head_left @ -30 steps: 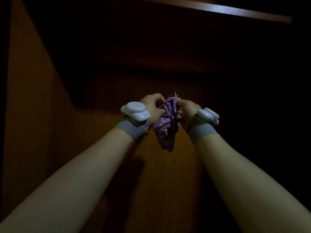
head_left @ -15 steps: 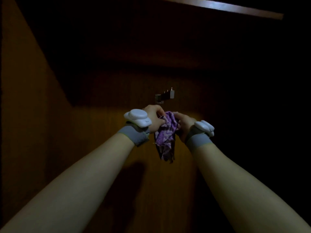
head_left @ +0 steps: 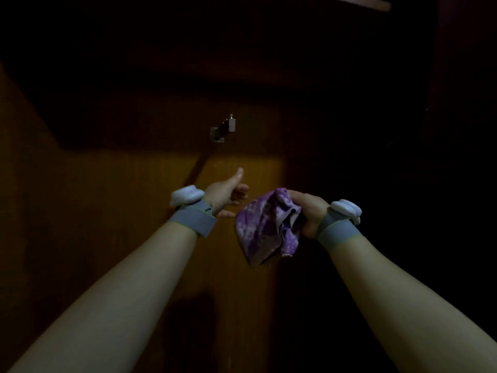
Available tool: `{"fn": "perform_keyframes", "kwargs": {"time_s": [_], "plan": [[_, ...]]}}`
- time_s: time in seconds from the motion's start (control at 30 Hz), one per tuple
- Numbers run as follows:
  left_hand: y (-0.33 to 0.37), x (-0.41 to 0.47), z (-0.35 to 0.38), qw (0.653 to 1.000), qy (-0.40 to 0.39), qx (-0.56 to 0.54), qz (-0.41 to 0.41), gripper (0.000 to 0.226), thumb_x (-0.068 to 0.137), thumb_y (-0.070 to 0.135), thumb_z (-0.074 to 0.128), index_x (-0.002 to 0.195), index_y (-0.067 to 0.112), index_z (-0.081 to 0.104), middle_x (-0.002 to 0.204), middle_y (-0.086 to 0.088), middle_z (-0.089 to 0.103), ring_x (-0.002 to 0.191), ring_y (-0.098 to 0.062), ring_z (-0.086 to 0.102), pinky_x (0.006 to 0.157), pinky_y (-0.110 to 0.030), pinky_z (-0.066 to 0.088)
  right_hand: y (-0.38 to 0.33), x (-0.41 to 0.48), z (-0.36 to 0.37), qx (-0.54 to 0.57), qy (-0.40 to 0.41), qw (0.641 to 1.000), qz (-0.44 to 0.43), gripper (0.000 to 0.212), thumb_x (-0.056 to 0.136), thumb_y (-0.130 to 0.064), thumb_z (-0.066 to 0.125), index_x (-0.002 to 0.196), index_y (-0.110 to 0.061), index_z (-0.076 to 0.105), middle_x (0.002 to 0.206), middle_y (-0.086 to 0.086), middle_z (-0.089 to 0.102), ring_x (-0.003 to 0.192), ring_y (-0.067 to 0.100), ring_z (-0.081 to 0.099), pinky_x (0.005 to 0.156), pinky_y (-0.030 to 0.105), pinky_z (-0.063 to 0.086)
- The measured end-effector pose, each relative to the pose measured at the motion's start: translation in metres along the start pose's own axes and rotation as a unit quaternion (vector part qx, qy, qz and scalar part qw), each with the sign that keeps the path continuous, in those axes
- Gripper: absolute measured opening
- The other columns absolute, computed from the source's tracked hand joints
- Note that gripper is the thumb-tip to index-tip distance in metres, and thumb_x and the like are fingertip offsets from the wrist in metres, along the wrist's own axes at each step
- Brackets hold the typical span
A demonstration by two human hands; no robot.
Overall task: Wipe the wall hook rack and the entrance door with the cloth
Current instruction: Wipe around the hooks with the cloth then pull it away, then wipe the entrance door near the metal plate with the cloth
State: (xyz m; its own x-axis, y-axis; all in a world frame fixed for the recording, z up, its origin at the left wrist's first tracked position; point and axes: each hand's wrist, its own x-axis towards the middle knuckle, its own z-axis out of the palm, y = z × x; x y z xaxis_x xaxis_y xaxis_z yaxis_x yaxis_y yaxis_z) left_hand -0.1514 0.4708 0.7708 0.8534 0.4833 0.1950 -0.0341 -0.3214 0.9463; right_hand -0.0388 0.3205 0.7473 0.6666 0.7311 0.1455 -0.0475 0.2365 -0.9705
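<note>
A purple patterned cloth hangs bunched from my right hand, which grips its upper right part. My left hand is beside the cloth on its left, apart from it, thumb up and fingers spread, holding nothing. A small metal wall hook rack sticks out of the brown wooden door above and between my hands, well clear of both. The scene is very dark; only the middle of the door is lit.
The right side of the view is black and shows no detail. A lit strip of the frame crosses the top right. The door's upper part lies in deep shadow.
Both hands held the cloth together up at the hook rack. They have since dropped below it, and my left hand has let go and opened. The cloth stays in my right hand.
</note>
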Motion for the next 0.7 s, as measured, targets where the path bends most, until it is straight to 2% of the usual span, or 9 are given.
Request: {"fn": "perform_keyframes", "kwargs": {"time_s": [0.07, 0.17, 0.2, 0.27, 0.3, 0.37, 0.5, 0.6, 0.7], "plan": [[-0.017, 0.002, 0.029, 0.996, -0.062, -0.038, -0.052, 0.07, 0.09, 0.063, 0.024, 0.118, 0.011, 0.061, 0.107, -0.008, 0.061, 0.099, -0.023, 0.054, 0.089, -0.039, 0.041, 0.004, -0.015, -0.018, -0.013, 0.005, 1.0, 0.014, 0.027, 0.093, -0.013, 0.043, 0.077, -0.011, 0.065, 0.056, 0.005, 0.07, 0.05, 0.017, 0.066, 0.063, 0.03, 0.052], [-0.041, 0.002, 0.061, 0.98, -0.147, -0.044, -0.123, 0.077, 0.088, 0.066, 0.016, 0.122, 0.011, 0.056, 0.096, -0.011, 0.059, 0.069, -0.021, 0.048, 0.064, -0.028, 0.032, 0.01, -0.033, -0.04, -0.057, -0.005, 0.998, 0.014, 0.022, 0.093, -0.007, 0.042, 0.083, -0.012, 0.062, 0.068, 0.007, 0.068, 0.059, 0.017, 0.065, 0.065, 0.029, 0.051], [-0.047, 0.002, 0.065, 0.977, -0.162, -0.039, -0.135, 0.075, 0.088, 0.067, 0.016, 0.114, 0.012, 0.059, 0.092, -0.011, 0.056, 0.064, -0.02, 0.044, 0.06, -0.027, 0.027, 0.012, -0.039, -0.041, -0.075, -0.008, 0.997, 0.01, 0.022, 0.093, -0.005, 0.043, 0.083, -0.011, 0.062, 0.068, 0.007, 0.068, 0.06, 0.017, 0.065, 0.064, 0.028, 0.052], [-0.058, -0.002, 0.093, 0.966, -0.203, -0.026, -0.161, 0.065, 0.087, 0.068, 0.019, 0.086, 0.017, 0.059, 0.078, -0.006, 0.049, 0.059, -0.018, 0.038, 0.058, -0.025, 0.022, 0.019, -0.057, -0.062, -0.115, 0.012, 0.993, 0.025, 0.018, 0.093, -0.006, 0.047, 0.083, -0.01, 0.063, 0.068, 0.007, 0.069, 0.058, 0.016, 0.065, 0.059, 0.025, 0.054], [-0.062, -0.006, 0.105, 0.957, -0.224, -0.031, -0.18, 0.06, 0.086, 0.068, 0.022, 0.077, 0.018, 0.055, 0.074, -0.004, 0.046, 0.059, -0.018, 0.038, 0.059, -0.025, 0.024, 0.024, -0.064, -0.073, -0.139, 0.027, 0.989, 0.031, 0.015, 0.092, -0.008, 0.051, 0.083, -0.01, 0.063, 0.07, 0.008, 0.067, 0.059, 0.016, 0.064, 0.06, 0.026, 0.053], [-0.072, -0.015, 0.139, 0.94, -0.272, -0.043, -0.201, 0.058, 0.085, 0.07, 0.027, 0.076, 0.018, 0.053, 0.073, -0.004, 0.046, 0.057, -0.017, 0.045, 0.059, -0.024, 0.034, 0.036, -0.084, -0.099, -0.195, 0.073, 0.977, 0.043, 0.008, 0.086, -0.008, 0.061, 0.08, -0.012, 0.063, 0.075, 0.009, 0.064, 0.064, 0.018, 0.061, 0.063, 0.028, 0.052], [-0.093, -0.04, 0.205, 0.906, -0.361, -0.02, -0.222, 0.055, 0.081, 0.071, 0.037, 0.08, 0.023, 0.065, 0.065, 0.004, 0.071, 0.055, -0.011, 0.067, 0.063, -0.025, 0.054, 0.067, -0.125, -0.147, -0.281, 0.099, 0.951, 0.079, 0.013, 0.078, -0.008, 0.07, 0.072, -0.017, 0.064, 0.073, 0.005, 0.063, 0.07, 0.018, 0.06, 0.075, 0.033, 0.05], [-0.119, -0.065, 0.262, 0.884, -0.405, 0.032, -0.233, 0.035, 0.081, 0.056, 0.054, 0.083, 0.024, 0.067, 0.066, 0.008, 0.074, 0.063, -0.007, 0.07, 0.06, -0.021, 0.054, 0.099, -0.159, -0.19, -0.363, 0.115, 0.917, 0.119, 0.011, 0.076, -0.014, 0.073, 0.071, -0.018, 0.065, 0.07, -0.001, 0.063, 0.073, 0.015, 0.059, 0.077, 0.032, 0.049], [-0.143, -0.086, 0.315, 0.878, -0.411, 0.065, -0.236, 0.005, 0.083, 0.02, 0.062, 0.081, 0.02, 0.066, 0.067, 0.003, 0.07, 0.06, -0.009, 0.067, 0.058, -0.02, 0.053, 0.124, -0.187, -0.224, -0.348, 0.128, 0.912, 0.177, 0.009, 0.077, -0.017, 0.073, 0.073, -0.017, 0.065, 0.073, 0.002, 0.065, 0.073, 0.017, 0.061, 0.076, 0.034, 0.052]]}}
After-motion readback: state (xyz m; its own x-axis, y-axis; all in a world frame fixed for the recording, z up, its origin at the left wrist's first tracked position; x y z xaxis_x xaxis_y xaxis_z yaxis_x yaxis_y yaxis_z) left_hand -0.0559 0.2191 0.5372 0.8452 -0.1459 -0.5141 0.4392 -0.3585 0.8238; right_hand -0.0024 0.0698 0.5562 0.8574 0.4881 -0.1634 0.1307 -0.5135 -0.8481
